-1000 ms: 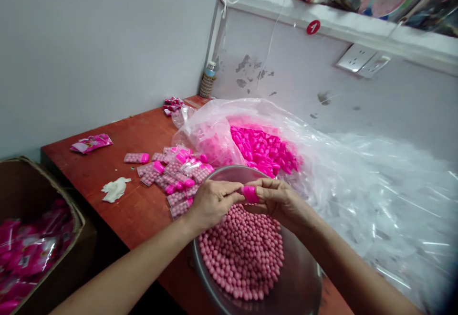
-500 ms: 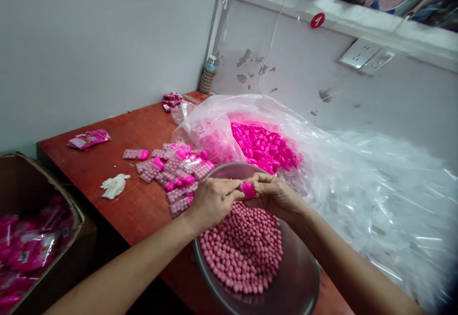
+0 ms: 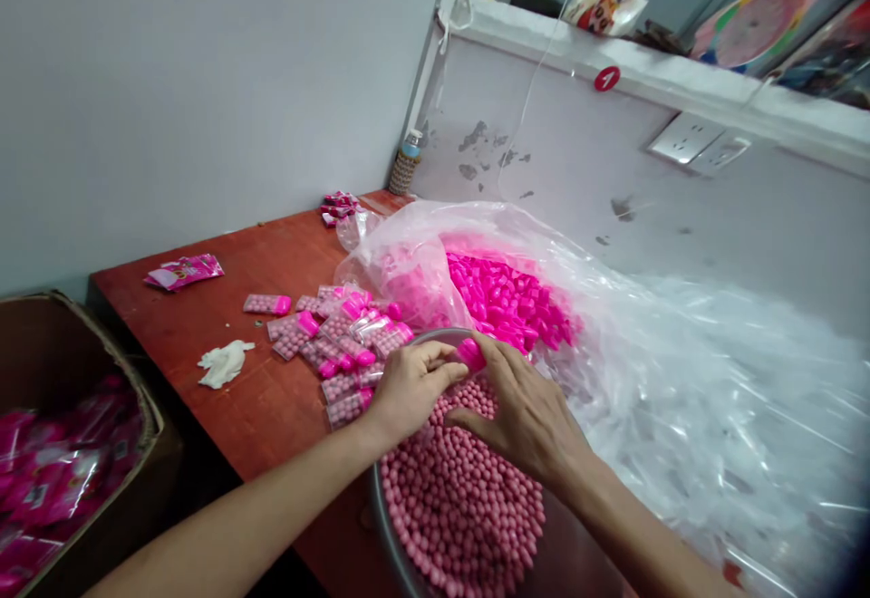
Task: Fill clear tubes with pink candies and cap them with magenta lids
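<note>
My left hand [image 3: 411, 391] is closed over the far part of a bowl, pinching a small container with a pink cap [image 3: 470, 356]. Most of that container's body is hidden by the fingers. Beside the cap, my right hand [image 3: 534, 408] has its fingers stretched out and the thumb apart; its fingertips are at the cap, and I cannot tell whether they touch it. Below both hands, round pink beads [image 3: 468, 498] fill much of the grey bowl [image 3: 577, 548]. Filled clear containers with pink caps [image 3: 346, 326] lie in a loose pile left of the bowl.
An open plastic bag holds loose pink caps [image 3: 507, 294] behind the bowl. Clear empty-looking containers [image 3: 720, 426] heap up at right. A crumpled tissue [image 3: 227, 363] and pink packets [image 3: 183, 272] lie on the red table [image 3: 272, 426]. A cardboard box [image 3: 153, 439] of pink packets stands at left.
My right hand has let go of the capped container and spread its fingers, shifting slightly nearer to me. My left hand still holds it. The view has tilted up a little.
</note>
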Motion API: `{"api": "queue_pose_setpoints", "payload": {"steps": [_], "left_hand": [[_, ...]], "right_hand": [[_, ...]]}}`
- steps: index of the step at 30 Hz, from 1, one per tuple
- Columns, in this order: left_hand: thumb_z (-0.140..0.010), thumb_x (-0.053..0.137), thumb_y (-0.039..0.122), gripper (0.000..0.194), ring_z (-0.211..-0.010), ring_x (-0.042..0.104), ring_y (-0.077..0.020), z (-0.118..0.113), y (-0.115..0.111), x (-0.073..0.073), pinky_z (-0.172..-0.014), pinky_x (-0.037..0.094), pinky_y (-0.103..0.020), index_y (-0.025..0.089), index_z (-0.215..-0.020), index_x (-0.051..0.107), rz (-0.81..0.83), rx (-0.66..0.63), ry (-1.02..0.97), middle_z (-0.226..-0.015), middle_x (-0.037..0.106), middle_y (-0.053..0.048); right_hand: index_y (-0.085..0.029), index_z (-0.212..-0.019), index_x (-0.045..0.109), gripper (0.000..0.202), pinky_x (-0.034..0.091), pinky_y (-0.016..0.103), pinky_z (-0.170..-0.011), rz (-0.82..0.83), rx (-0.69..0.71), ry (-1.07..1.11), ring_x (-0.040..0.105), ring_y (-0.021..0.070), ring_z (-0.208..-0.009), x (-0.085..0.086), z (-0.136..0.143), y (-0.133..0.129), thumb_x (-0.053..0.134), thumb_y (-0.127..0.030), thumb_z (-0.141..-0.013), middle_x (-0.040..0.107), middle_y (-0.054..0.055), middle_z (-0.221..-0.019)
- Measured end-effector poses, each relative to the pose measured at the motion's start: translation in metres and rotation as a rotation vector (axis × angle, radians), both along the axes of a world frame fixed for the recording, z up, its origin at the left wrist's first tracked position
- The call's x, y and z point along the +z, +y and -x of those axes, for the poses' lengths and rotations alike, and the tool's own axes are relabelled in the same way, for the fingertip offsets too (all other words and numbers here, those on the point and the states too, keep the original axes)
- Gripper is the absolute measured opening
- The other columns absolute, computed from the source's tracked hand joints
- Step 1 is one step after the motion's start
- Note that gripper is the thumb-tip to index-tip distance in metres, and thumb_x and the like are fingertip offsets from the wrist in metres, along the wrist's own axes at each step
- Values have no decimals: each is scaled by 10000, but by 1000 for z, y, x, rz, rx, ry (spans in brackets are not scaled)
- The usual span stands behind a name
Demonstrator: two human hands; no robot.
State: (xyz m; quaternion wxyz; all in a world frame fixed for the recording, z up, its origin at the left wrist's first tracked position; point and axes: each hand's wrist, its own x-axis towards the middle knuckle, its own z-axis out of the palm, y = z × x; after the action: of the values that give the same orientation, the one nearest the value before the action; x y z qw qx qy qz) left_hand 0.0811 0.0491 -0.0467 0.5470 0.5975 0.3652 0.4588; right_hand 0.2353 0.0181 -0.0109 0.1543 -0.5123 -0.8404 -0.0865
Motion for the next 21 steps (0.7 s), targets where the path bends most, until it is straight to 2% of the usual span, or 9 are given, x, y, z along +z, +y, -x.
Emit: {"api": "queue_pose_setpoints", "payload": {"steps": [2, 4, 8, 12, 16, 19, 21], "left_hand": [[-754, 563, 240, 172, -668, 587, -150, 0, 0, 1, -610, 450, -229, 133, -856, 651, 20, 4, -7, -776, 664, -40], [-751, 565, 233, 150, -656, 586, -147, 0, 0, 2, -600, 444, -224, 130, -821, 649, 30, 24, -2, -739, 659, -32], [-746, 559, 213, 124, -659, 583, -147, 2, 1, 0, -590, 437, -219, 131, -774, 648, 38, 61, -1, -715, 651, -25], [-748, 552, 214, 132, -677, 582, -152, 3, 3, -5, -601, 440, -226, 127, -780, 645, 61, 74, -28, -733, 648, -33], [-758, 550, 223, 150, -700, 582, -149, 2, 5, -7, -632, 439, -229, 126, -827, 641, 65, 72, -86, -767, 650, -36], [-761, 557, 230, 160, -692, 573, -137, 1, 6, -5, -626, 434, -219, 119, -842, 640, 72, 78, -147, -764, 646, -35], [-761, 565, 250, 175, -665, 566, -123, 4, 10, -2, -610, 435, -210, 113, -843, 635, 89, 75, -227, -746, 641, -35]], "right_hand": [[-109, -1288, 337, 746, 517, 412, -677, -74, -54, -94, 550, 322, -979, -3, 7, 0, 572, -541, -727, 532, 190, -1143], [-108, -1263, 360, 661, 511, 368, -642, -136, -67, -127, 569, 300, -923, -6, 13, 2, 545, -492, -758, 562, 180, -1087], [-76, -1161, 449, 528, 496, 354, -642, -262, -20, -175, 586, 289, -842, -13, 20, 9, 513, -418, -764, 604, 182, -974], [-68, -1163, 445, 539, 502, 366, -662, -326, 23, -135, 591, 293, -839, -18, 22, 14, 528, -396, -743, 608, 186, -959], [-113, -1287, 331, 652, 515, 390, -702, -194, 18, -26, 573, 298, -950, -17, 20, 15, 546, -438, -765, 574, 182, -1081], [-115, -1361, 198, 829, 496, 444, -777, -31, 26, 84, 518, 321, -1062, -9, 11, 14, 565, -526, -742, 492, 202, -1216], [-136, -1369, 182, 842, 491, 428, -803, 101, -7, 230, 519, 299, -1069, -4, 2, 13, 570, -538, -739, 463, 187, -1255]]}}
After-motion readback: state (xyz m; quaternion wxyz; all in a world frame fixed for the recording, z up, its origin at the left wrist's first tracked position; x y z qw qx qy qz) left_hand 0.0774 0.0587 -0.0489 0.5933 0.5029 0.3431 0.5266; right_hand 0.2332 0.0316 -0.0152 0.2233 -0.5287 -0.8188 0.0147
